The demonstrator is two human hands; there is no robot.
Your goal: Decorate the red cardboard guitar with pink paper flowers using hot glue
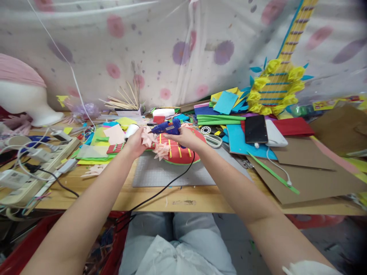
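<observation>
Right now, the left hand (135,145) has its grip closed on a pale pink flower (147,137), though the flower partly hides the fingertips. The right hand (189,138) is wrapped around a blue glue gun (166,126), whose nozzle points left, toward that flower; whether nozzle and petals touch, I cannot tell. This seems the relation that matters: gun and flower face one another along a left-right line, the flower just beyond the nozzle on its left.

Below both hands lies a red guitar (184,153), its long axis also left to right. Its rounded, yellow-striped body is at the right, under the gun and nearer the right hand; its neck reaches left past the left hand. A second pink flower (162,151) rests at the near side, where neck meets body.

Farther out, the guitar's body lies over a grey mat (149,175) on the wooden tabletop (206,201). A black cord (169,185) runs from the gun toward the near left, across the mat and over the near edge.
</observation>
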